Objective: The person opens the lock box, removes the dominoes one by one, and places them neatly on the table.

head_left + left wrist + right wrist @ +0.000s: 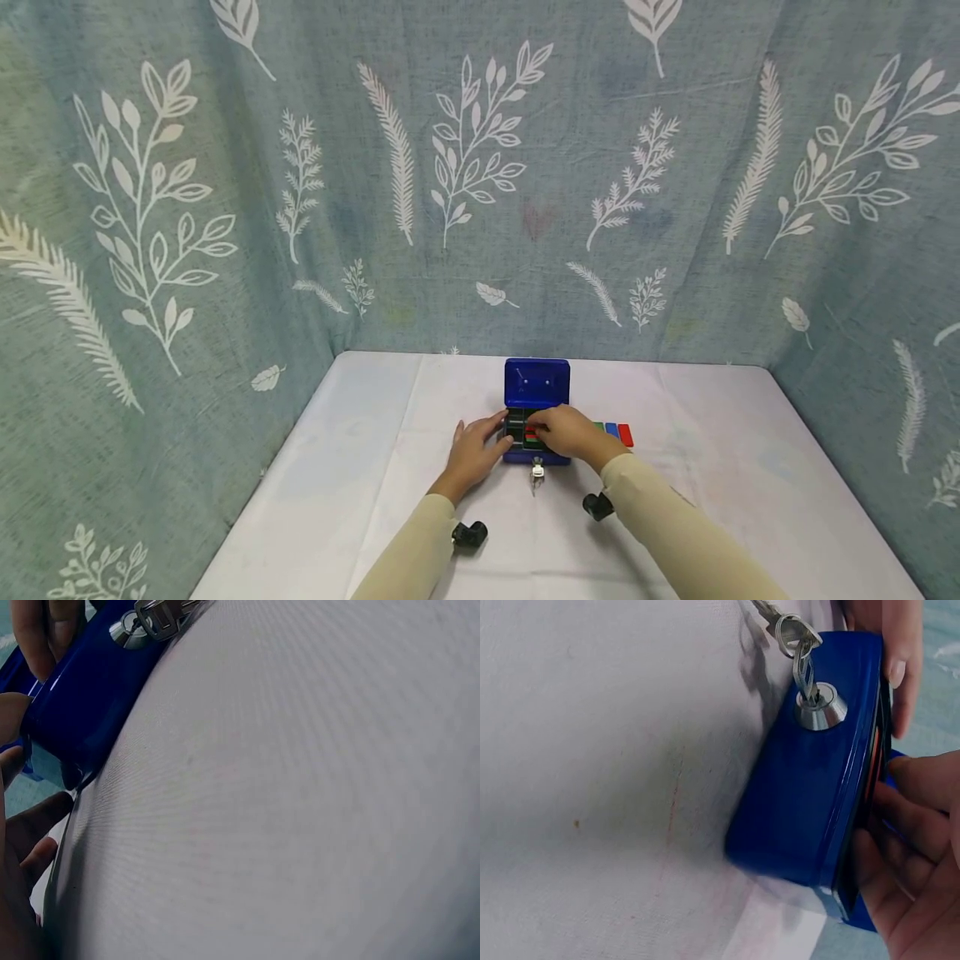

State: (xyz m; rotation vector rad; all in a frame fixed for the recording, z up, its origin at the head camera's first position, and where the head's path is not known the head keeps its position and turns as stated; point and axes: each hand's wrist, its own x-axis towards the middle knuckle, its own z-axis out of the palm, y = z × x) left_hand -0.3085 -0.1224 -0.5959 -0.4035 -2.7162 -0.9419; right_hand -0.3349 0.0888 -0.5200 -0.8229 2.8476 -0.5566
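A blue cash box (pixel 552 458) stands on the white table with its lid (pixel 537 385) raised at the back. Inside is a black tray (pixel 515 425) with compartments, and red and green pieces (pixel 533 440) lie in its right part. My left hand (pixel 471 450) rests against the box's left side, its thumb at the rim and fingers spread. From the right, my right hand (pixel 567 429) reaches down over the tray, fingers bent inside the box; I cannot tell whether they pinch a piece. Keys on a ring (pixel 799 637) hang from the silver lock (pixel 821 707) in the front wall.
Just right of the box lie a green block (pixel 599 426), a blue block (pixel 612 430) and a red block (pixel 626 435), partly behind my right hand. A patterned grey-blue curtain (pixel 480 275) encloses the table (pixel 712 467) at the back and sides.
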